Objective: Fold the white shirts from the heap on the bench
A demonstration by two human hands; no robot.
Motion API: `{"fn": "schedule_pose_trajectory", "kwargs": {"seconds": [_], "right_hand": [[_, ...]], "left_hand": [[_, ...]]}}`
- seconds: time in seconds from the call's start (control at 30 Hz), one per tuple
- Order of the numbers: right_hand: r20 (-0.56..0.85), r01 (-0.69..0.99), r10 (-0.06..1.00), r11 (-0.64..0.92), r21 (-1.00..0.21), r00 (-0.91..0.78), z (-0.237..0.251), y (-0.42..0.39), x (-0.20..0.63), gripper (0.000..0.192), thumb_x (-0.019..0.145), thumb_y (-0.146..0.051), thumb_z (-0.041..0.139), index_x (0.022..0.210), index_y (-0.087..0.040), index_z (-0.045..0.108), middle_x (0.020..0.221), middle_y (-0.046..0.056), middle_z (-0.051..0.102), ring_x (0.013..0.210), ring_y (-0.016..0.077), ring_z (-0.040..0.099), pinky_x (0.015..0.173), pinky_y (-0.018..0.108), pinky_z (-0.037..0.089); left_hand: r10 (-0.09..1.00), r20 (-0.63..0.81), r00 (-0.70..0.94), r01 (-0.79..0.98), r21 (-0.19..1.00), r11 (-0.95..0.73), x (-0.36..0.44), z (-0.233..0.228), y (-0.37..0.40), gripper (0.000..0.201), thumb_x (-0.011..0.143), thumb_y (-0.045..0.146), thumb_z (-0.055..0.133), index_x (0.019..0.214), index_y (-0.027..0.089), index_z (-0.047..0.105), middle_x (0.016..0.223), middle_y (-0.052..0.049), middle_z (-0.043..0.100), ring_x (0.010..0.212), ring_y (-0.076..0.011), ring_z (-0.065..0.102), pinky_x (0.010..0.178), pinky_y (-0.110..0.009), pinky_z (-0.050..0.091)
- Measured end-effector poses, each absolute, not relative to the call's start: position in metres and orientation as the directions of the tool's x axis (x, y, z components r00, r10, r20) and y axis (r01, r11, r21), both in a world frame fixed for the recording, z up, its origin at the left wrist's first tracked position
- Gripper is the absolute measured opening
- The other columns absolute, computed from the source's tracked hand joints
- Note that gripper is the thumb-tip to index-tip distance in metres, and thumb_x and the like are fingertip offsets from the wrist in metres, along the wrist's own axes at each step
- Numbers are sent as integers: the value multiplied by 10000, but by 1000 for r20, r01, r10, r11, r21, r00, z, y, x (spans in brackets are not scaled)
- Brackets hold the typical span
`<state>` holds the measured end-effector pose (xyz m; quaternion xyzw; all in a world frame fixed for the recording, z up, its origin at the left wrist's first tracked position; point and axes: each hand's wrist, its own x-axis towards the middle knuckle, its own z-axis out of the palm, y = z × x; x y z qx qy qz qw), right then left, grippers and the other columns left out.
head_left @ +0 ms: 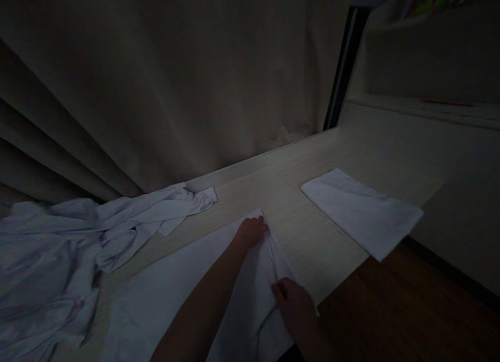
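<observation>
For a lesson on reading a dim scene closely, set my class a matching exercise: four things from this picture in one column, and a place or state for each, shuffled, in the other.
Column A
1. folded white cloth
2. crumpled pile of clothes
3. left hand
4. right hand

Column B
a. heaped loosely at the left, beside the curtain
b. pressed on the far corner of the spread white garment
c. lying neat and flat, alone at the right of the table
d. resting on the garment's near right edge

Pairs: 1-c, 2-a, 3-b, 4-d
</observation>
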<state>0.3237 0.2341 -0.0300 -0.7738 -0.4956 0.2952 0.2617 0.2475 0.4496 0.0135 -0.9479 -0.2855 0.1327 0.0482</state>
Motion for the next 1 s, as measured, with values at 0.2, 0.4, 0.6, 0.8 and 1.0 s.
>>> {"fn": "schedule_pose_trajectory", "kwargs": {"seconds": [0.2, 0.4, 0.6, 0.8, 1.0], "right_hand": [[-172, 484, 921, -335, -808, 350, -39, 234, 328, 232, 887, -327, 400, 784, -217, 576, 761, 36, 659, 716, 169, 611, 667, 256, 409], [-229, 280, 917, -325, -903, 326, -40, 235, 336, 205, 798, -245, 439, 884, -203, 620, 835, 37, 680, 773, 160, 631, 703, 248, 454], [-277, 263, 894, -379, -887, 352, -45, 234, 337, 145, 766, -212, 436, 808, -213, 575, 762, 2, 642, 690, 148, 604, 646, 248, 450], [-268, 369, 904, -387, -845, 334, -39, 235, 336, 113, 737, -140, 433, 773, -221, 503, 736, -3, 613, 702, 141, 592, 647, 232, 418], [-306, 543, 898, -437, -717, 318, -28, 238, 334, 314, 808, -141, 403, 1087, -229, 517, 826, 36, 670, 757, 177, 636, 658, 256, 396]], "left_hand": [[578, -215, 787, 538, -220, -814, 250, 10, 457, 310, 887, 155, 360, 1103, 209, 577, 1074, -122, 593, 854, -222, 638, 660, -334, 489], [571, -225, 789, 531, -217, -819, 255, 7, 464, 294, 896, 181, 365, 1050, 202, 615, 1060, -126, 599, 887, -221, 633, 682, -331, 490], [586, -222, 779, 549, -210, -809, 258, 6, 471, 260, 866, 183, 409, 942, 186, 658, 1057, -117, 598, 904, -217, 620, 702, -331, 483], [607, -195, 770, 581, -178, -794, 264, 3, 471, 261, 854, 200, 409, 867, 160, 667, 1032, -138, 602, 893, -237, 610, 697, -356, 471], [635, -116, 764, 619, -147, -771, 266, -5, 463, 281, 840, 285, 425, 971, 148, 632, 1047, -157, 590, 911, -265, 583, 738, -401, 459]]}}
